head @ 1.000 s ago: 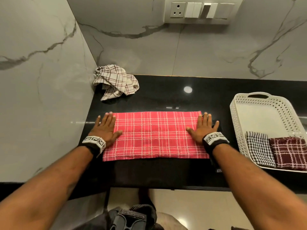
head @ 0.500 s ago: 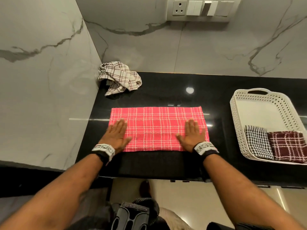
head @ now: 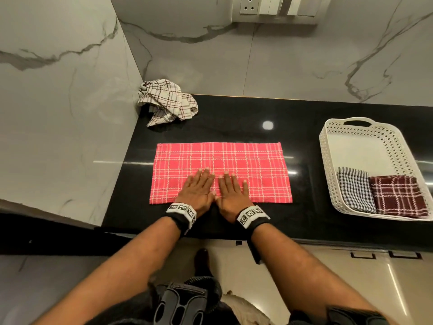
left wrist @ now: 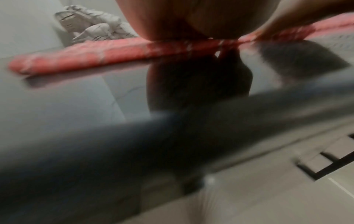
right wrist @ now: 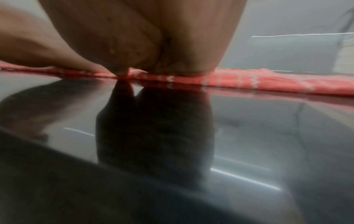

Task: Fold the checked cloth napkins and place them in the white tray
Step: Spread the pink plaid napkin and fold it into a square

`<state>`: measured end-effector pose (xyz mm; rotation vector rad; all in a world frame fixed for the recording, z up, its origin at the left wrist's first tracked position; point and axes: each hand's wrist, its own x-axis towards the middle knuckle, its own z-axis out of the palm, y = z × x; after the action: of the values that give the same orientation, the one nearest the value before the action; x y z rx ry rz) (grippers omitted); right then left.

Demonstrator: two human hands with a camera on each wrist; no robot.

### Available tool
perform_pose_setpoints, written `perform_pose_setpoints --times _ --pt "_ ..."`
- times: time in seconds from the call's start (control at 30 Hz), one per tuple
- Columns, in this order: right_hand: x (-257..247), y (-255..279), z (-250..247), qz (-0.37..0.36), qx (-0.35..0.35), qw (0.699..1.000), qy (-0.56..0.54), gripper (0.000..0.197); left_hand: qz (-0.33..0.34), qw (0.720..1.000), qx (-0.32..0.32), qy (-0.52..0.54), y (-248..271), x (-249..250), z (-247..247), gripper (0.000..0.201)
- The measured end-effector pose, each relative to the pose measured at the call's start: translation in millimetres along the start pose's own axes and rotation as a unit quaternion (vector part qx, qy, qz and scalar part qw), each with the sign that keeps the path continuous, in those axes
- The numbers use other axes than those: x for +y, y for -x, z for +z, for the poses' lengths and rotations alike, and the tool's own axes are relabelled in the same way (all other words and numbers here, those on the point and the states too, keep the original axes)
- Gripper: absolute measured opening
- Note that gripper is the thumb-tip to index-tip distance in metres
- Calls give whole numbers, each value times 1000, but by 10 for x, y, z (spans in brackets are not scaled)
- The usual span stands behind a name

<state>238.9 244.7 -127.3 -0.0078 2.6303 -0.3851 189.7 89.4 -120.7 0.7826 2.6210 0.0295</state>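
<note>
The white tray (head: 328,160), a perforated plastic one with a handle cutout at its far end, sits at 3 o'clock on the black countertop (head: 234,118). Two folded napkins lie side by side against its near wall: a black-and-white checked napkin (head: 356,188) on the left, touching a maroon checked napkin (head: 398,195) on the right. The far part of the tray floor is bare white.

At the centre of the counter lies the red checked napkin (head: 222,160), a flat rectangle with its long side running 9 to 3 o'clock. The left hand (head: 198,191) and right hand (head: 232,192) press flat on its near middle, side by side and almost touching, fingers straight and pointing to 12 o'clock, grasping nothing. Both wrist views show the palms down on the red cloth's near edge.

At 11 o'clock, in the corner of the marble walls, a cream checked napkin (head: 167,102) lies crumpled, well apart from the red one.
</note>
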Motion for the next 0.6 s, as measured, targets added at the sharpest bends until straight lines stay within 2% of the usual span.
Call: perform_pose_setpoints --times 0.13,0.23,0.3,0.5,0.6 --pt "696 246 4 73 15 997 4 83 -41 999 22 24 272 -529 199 77" --pt "1159 507 -3 117 41 992 -19 83 -90 994 50 34 531 -942 281 78" --pt "1322 592 7 120 55 991 -13 82 -103 993 57 29 653 -1081 299 78" --pt "1268 585 -32 142 77 986 -45 80 -118 989 45 74 681 -1082 228 81" --pt "1119 522 -164 179 143 970 -85 72 -111 981 104 119 628 -987 58 70"
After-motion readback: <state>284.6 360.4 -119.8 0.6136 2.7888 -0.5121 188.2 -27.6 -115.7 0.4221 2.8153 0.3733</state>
